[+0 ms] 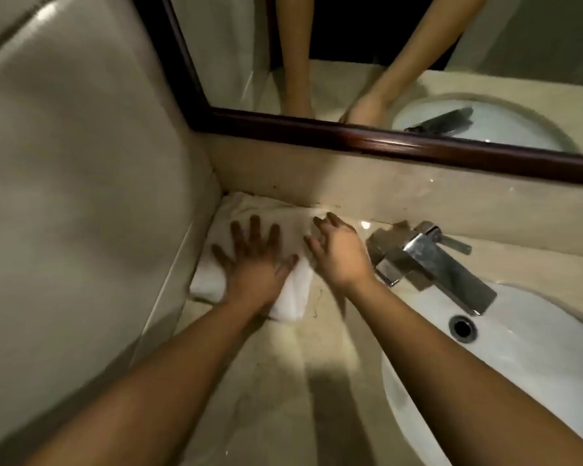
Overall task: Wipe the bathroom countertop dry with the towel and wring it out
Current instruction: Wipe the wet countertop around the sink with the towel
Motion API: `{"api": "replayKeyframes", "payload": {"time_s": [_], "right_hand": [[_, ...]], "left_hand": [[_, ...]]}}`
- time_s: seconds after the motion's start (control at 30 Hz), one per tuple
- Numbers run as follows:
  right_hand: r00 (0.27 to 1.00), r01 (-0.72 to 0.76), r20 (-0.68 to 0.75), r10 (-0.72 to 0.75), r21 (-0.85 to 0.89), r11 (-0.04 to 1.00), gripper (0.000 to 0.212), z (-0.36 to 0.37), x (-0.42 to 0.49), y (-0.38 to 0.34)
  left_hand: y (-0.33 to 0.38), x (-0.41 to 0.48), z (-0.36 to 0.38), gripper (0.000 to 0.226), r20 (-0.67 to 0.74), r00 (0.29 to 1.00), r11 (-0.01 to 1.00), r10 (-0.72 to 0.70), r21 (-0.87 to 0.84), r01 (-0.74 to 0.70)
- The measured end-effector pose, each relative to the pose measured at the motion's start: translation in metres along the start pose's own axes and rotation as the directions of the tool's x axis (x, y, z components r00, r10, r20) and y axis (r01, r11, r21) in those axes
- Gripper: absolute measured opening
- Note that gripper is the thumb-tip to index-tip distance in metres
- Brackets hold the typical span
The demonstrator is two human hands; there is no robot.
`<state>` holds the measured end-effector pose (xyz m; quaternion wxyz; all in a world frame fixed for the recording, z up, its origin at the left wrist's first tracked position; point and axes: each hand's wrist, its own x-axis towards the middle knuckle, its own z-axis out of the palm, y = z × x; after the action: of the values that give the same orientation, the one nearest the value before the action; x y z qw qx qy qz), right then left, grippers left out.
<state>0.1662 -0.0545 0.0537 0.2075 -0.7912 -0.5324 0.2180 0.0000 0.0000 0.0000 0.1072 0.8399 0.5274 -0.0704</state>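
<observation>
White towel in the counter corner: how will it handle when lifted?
Likely floppy: the white folded cloth towel creases under the flat left hand. Probably slides easily on the glossy beige stone countertop. Unlikely to roll; it lies flat.

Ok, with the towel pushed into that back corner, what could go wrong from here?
The towel sits bunched in the corner under the flat left hand, so the broad stretch of countertop nearer the person may go unwiped. The right hand is close to the faucet; a sweep to the right could knock it against the metal.
</observation>
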Motion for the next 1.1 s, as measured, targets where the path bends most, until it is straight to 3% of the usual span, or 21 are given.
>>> {"api": "replayKeyframes", "payload": {"time_s": [0.17, 0.23, 0.3, 0.37, 0.5, 0.6, 0.7, 0.77, 0.83, 1.0, 1.1], "right_hand": [[0.983, -0.172, -0.049, 0.176, 0.082, 0.982, 0.052, 0.013, 0.033, -0.003], [0.957, -0.254, -0.081, 0.280, 0.233, 0.939, 0.036, 0.018, 0.032, -0.005], [0.944, -0.251, -0.080, 0.320, 0.453, 0.856, 0.018, 0.018, 0.029, -0.007], [0.945, -0.219, -0.072, 0.320, 0.589, 0.778, 0.016, 0.016, 0.025, -0.008], [0.966, -0.156, -0.020, 0.259, 0.753, 0.639, 0.014, -0.012, 0.009, -0.021], [0.991, -0.093, 0.024, 0.130, 0.826, 0.556, 0.010, -0.035, -0.007, -0.029], [0.994, -0.093, 0.105, 0.009, 0.836, 0.540, 0.018, -0.058, -0.023, -0.034], [0.993, -0.109, 0.121, 0.011, 0.848, 0.519, 0.023, -0.074, -0.036, -0.034], [0.990, -0.135, 0.138, 0.031, 0.856, 0.500, 0.026, -0.087, -0.051, -0.035], [0.989, -0.078, 0.131, -0.064, 0.848, 0.523, 0.030, -0.115, -0.095, -0.052], [0.980, -0.038, 0.136, -0.144, 0.845, 0.534, 0.030, -0.139, -0.125, -0.071]], "left_hand": [[-0.002, 0.003, 0.018, 0.087, -0.108, 0.994, 0.998, 0.006, 0.055, 0.000], [-0.004, 0.006, 0.016, 0.087, -0.101, 0.995, 0.999, 0.008, 0.034, -0.005], [-0.004, 0.004, 0.013, 0.088, -0.087, 0.996, 1.000, 0.002, -0.004, -0.003], [-0.002, 0.003, 0.004, 0.084, -0.100, 0.994, 0.993, -0.032, -0.113, 0.020], [-0.006, 0.007, -0.030, 0.081, -0.111, 0.987, 0.945, -0.114, -0.318, 0.073], [-0.013, 0.007, -0.058, 0.089, -0.070, 0.997, 0.898, 0.012, -0.439, -0.041], [-0.017, -0.002, -0.087, 0.097, 0.020, 0.992, 0.778, 0.121, -0.623, -0.082], [-0.017, -0.020, -0.102, 0.075, 0.052, 0.984, 0.711, 0.172, -0.697, -0.088], [-0.018, -0.039, -0.112, 0.035, 0.097, 0.980, 0.740, 0.172, -0.670, -0.064], [-0.017, -0.099, -0.152, 0.039, 0.213, 0.962, 0.843, 0.168, -0.537, -0.028], [-0.019, -0.143, -0.178, 0.030, 0.135, 0.979, 0.715, 0.150, -0.699, -0.013]]}}
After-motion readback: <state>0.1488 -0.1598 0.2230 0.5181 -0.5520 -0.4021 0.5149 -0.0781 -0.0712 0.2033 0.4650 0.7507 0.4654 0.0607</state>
